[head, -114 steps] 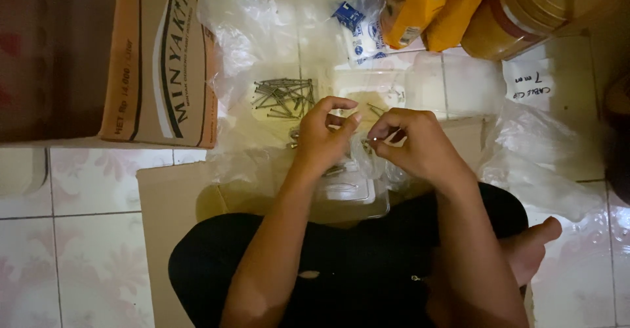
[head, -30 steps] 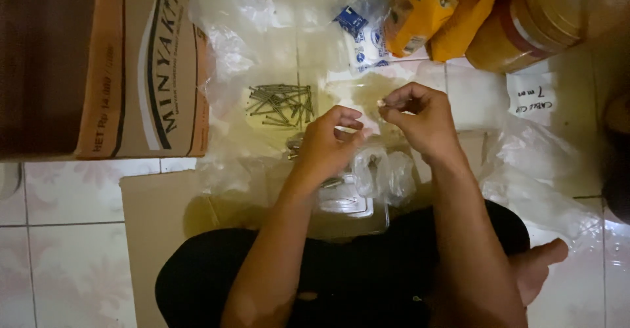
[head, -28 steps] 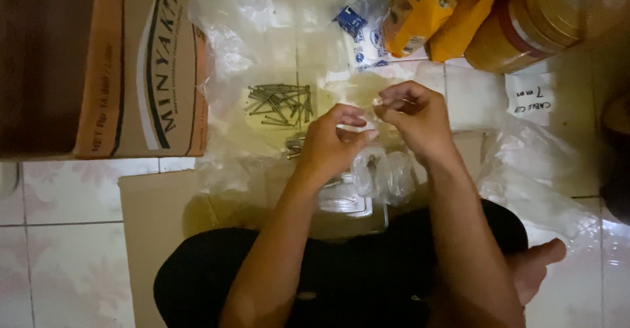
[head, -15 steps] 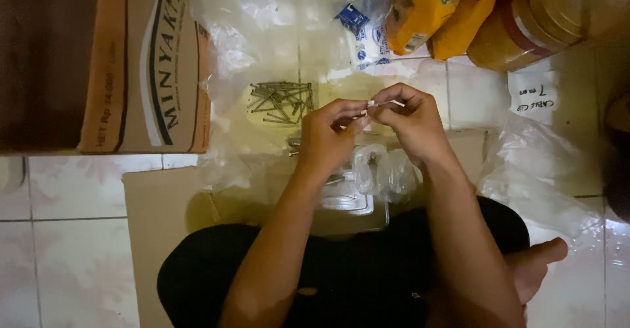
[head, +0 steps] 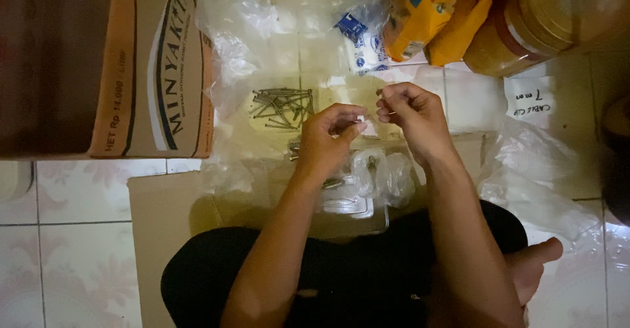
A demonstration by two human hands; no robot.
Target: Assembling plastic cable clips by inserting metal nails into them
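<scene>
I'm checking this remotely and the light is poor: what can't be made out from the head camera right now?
- What the left hand pinches: hidden by its curled fingers.
- The thin piece in the right hand grip: too small and dim to identify.
- Contents of the cardboard box: cut off by the left edge, in shadow.
- The amber jar: cut off by the top edge.
- Small parts under the clear plastic bags: blurred by glare.

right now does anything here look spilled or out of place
Nothing looks damaged. The nails lie in a loose, crisscrossed heap on the clear plastic sheet, not in any container. The left hand and right hand meet just beside it, pinching something too small to identify.
</scene>
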